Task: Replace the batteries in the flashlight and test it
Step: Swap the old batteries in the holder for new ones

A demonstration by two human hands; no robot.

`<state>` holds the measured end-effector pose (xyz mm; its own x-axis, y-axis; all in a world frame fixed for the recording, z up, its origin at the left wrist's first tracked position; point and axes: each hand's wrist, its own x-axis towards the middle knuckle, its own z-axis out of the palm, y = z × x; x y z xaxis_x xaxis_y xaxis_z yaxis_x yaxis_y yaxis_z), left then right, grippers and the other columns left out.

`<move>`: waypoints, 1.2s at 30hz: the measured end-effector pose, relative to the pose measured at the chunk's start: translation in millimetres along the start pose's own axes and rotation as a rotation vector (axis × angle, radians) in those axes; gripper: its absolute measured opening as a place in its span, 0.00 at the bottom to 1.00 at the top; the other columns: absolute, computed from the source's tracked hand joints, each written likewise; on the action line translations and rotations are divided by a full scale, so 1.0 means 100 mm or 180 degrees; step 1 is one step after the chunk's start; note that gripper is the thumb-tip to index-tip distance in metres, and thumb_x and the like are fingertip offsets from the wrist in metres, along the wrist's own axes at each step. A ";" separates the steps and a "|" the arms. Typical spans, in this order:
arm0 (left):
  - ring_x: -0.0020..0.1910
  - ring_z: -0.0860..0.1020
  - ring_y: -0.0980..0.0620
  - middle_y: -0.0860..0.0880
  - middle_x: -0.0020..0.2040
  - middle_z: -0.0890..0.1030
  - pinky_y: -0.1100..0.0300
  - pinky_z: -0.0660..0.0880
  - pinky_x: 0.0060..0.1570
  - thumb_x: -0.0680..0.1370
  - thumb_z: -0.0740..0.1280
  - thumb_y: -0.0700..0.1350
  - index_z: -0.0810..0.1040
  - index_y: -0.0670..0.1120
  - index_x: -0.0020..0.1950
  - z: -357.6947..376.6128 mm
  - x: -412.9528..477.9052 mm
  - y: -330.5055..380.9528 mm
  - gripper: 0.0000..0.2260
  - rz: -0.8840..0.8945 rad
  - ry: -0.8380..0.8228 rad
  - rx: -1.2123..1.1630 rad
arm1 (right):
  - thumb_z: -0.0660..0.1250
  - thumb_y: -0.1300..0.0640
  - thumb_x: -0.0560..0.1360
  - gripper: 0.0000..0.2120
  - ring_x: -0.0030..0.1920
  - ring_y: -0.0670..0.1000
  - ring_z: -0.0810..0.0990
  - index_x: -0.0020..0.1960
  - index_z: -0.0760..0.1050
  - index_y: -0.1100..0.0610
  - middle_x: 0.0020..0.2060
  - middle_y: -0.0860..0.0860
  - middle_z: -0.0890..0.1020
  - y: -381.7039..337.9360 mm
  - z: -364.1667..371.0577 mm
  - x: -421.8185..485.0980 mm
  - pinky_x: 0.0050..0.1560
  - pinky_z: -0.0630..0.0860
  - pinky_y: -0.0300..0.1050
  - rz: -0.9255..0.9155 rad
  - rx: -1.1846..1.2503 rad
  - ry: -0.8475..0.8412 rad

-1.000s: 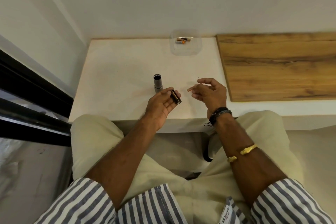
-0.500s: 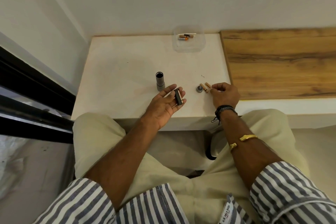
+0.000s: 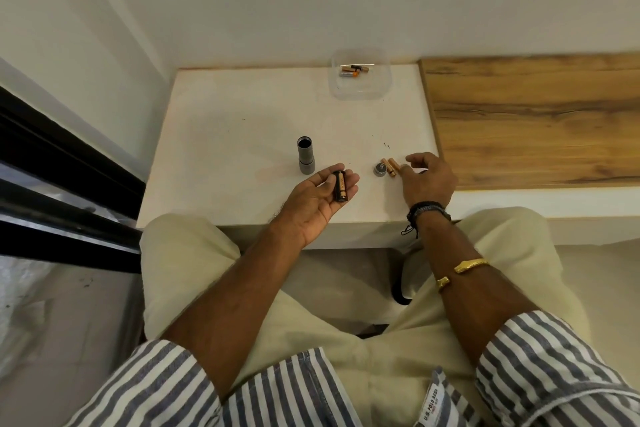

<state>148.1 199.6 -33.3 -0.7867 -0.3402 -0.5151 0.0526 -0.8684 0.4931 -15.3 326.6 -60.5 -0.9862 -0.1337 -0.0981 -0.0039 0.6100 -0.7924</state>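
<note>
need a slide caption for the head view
Left hand cradles the battery holder; right hand hovers by two loose batteries; flashlight body stands open.

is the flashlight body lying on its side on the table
No, the flashlight body stands upright on the white table, its open end facing up.

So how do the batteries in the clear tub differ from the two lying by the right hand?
The tub batteries lie inside the clear tub at the table's far edge; the loose pair lies bare on the table, beside the round cap. The tub batteries show black and silver with orange; the pair looks all copper. Both sets lie flat.
</note>
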 end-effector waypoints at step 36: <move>0.53 0.84 0.42 0.38 0.55 0.84 0.54 0.82 0.49 0.81 0.65 0.37 0.79 0.34 0.60 -0.02 0.03 0.01 0.10 0.0198 0.0613 0.1416 | 0.75 0.52 0.69 0.14 0.39 0.47 0.84 0.53 0.85 0.54 0.43 0.47 0.88 -0.57 -0.15 -0.56 0.49 0.69 0.29 -0.2504 -0.0985 -0.1920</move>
<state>147.3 196.6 -35.9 -0.6601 -0.4835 -0.5749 -0.2052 -0.6201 0.7572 37.5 311.1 -1.3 -0.4400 -0.8976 0.0275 -0.7370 0.3434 -0.5821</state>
